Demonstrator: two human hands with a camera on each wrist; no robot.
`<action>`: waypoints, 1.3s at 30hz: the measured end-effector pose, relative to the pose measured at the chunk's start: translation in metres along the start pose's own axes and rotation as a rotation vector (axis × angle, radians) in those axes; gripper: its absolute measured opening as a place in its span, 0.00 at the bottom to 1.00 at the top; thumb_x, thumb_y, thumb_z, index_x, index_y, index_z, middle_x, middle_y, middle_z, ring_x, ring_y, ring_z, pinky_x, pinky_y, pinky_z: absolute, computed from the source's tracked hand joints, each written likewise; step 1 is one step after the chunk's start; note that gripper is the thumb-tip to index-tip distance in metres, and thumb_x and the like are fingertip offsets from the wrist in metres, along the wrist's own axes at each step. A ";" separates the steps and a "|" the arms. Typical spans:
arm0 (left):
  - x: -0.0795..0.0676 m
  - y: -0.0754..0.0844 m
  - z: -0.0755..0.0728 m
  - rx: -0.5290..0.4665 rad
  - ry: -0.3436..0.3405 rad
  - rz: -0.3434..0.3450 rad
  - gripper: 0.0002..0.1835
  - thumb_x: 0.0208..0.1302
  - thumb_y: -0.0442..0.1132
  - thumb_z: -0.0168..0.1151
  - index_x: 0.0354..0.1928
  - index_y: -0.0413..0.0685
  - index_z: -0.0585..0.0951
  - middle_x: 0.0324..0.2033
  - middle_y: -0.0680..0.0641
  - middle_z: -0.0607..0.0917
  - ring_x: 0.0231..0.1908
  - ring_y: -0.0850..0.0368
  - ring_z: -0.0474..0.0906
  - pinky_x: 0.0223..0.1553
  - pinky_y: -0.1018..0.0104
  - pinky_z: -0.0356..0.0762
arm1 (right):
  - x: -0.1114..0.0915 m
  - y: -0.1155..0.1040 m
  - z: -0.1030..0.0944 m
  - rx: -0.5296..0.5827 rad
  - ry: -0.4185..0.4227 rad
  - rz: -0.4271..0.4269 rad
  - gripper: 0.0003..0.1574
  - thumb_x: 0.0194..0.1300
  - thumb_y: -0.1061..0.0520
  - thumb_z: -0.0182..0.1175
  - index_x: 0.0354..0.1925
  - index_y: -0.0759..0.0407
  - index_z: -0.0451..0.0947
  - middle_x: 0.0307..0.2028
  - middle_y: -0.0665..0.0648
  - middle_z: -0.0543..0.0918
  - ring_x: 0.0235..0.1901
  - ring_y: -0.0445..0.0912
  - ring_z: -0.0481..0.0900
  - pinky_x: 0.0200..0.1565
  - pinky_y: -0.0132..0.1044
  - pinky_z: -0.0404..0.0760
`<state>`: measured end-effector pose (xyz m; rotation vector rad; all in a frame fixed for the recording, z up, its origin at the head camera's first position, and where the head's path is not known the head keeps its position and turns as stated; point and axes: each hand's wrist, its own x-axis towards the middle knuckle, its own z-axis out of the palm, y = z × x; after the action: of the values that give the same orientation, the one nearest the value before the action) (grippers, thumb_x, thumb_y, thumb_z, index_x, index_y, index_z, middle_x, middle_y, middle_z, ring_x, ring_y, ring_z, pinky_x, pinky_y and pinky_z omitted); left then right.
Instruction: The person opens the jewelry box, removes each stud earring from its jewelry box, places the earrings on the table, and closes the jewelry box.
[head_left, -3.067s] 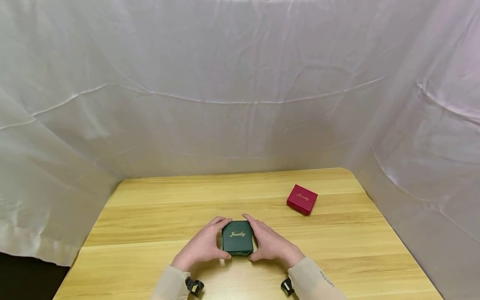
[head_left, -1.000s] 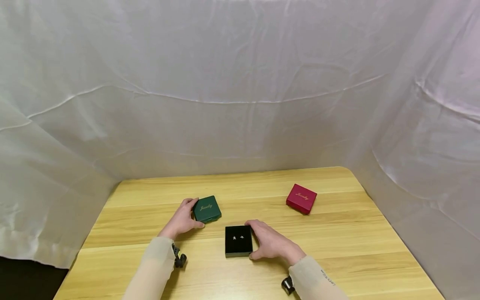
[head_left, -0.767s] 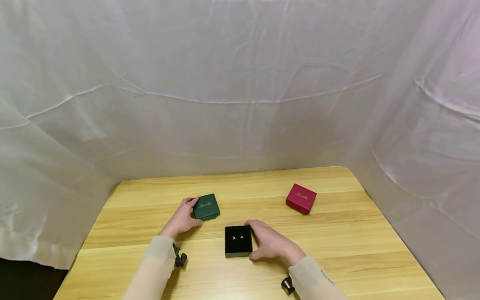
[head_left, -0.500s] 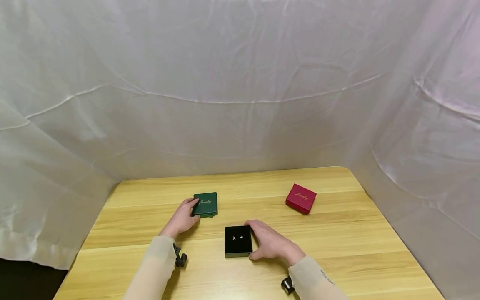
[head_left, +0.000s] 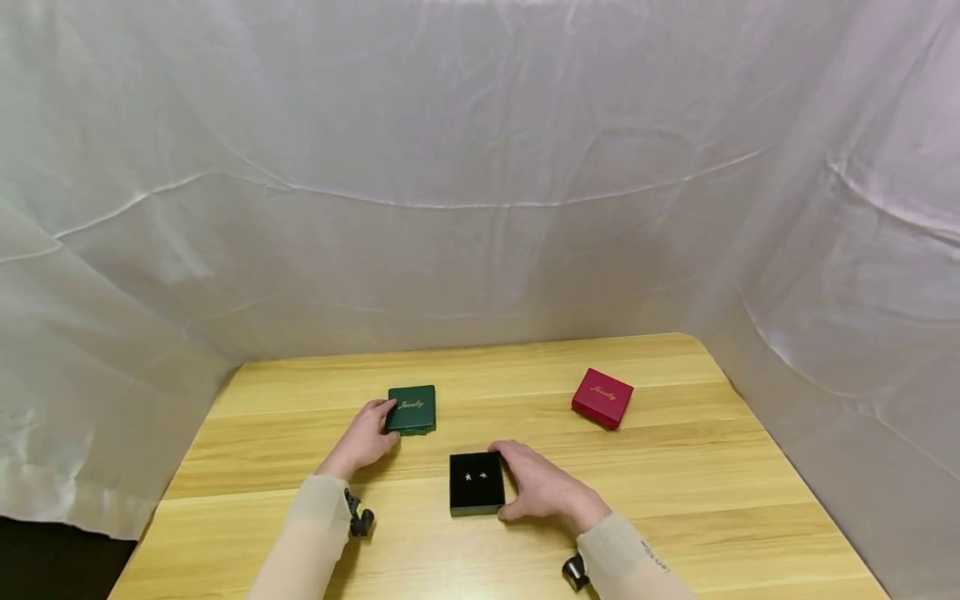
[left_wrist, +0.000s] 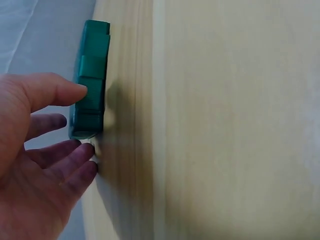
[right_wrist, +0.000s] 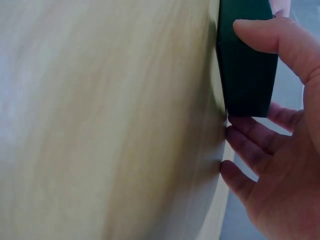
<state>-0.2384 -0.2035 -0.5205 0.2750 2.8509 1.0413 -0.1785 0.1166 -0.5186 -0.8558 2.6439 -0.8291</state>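
Note:
The green jewelry box lid (head_left: 412,408), lettered "Jewelry" in gold, lies toward the back left of the table. My left hand (head_left: 366,435) is at its left edge, index fingertip over the edge and thumb at the near corner. In the left wrist view, a green ribbon bow (left_wrist: 93,67) runs along the lid's side and the thumb tip overlaps it. The box base (head_left: 477,498) sits before me, its black insert bearing two small silver star-shaped earrings (head_left: 476,477). My right hand (head_left: 546,487) grips the base from the right, thumb on the near side and fingers around the far corner.
A red jewelry box (head_left: 602,398) with gold lettering sits closed at the back right of the wooden table (head_left: 675,500). Pale fabric curtains (head_left: 480,267) hang behind the table and along both sides.
Three seconds ago both hands were around the closed green box. The lid came off to the back left, then turned and slid slightly away from the left fingers. My right hand stayed on the base.

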 end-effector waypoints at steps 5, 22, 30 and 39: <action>-0.006 0.001 0.000 -0.011 -0.003 -0.010 0.34 0.61 0.30 0.63 0.69 0.31 0.65 0.67 0.28 0.63 0.65 0.31 0.61 0.64 0.40 0.61 | -0.002 0.000 0.000 0.052 -0.005 0.013 0.63 0.41 0.53 0.79 0.71 0.61 0.58 0.66 0.60 0.68 0.66 0.53 0.65 0.67 0.50 0.62; -0.042 0.031 -0.001 -0.056 0.073 0.066 0.29 0.62 0.39 0.69 0.64 0.39 0.74 0.64 0.34 0.69 0.61 0.35 0.68 0.59 0.38 0.66 | -0.002 0.007 0.001 0.144 0.028 0.020 0.55 0.44 0.48 0.78 0.66 0.58 0.65 0.63 0.57 0.71 0.64 0.51 0.66 0.66 0.50 0.62; -0.056 0.051 0.008 -0.072 0.129 0.139 0.22 0.59 0.36 0.71 0.56 0.40 0.80 0.55 0.43 0.78 0.57 0.42 0.73 0.58 0.44 0.71 | -0.002 0.007 -0.001 0.190 0.013 0.010 0.54 0.44 0.50 0.79 0.66 0.58 0.65 0.62 0.55 0.71 0.63 0.50 0.67 0.66 0.51 0.62; -0.067 0.070 0.026 -0.104 0.116 0.207 0.15 0.58 0.34 0.71 0.47 0.40 0.83 0.51 0.43 0.81 0.55 0.42 0.75 0.56 0.44 0.72 | -0.002 0.011 0.001 0.212 0.016 -0.002 0.54 0.44 0.49 0.79 0.66 0.56 0.65 0.62 0.53 0.72 0.62 0.48 0.67 0.65 0.51 0.63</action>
<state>-0.1599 -0.1482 -0.4930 0.5264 2.9050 1.2784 -0.1817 0.1245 -0.5258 -0.7988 2.5111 -1.0971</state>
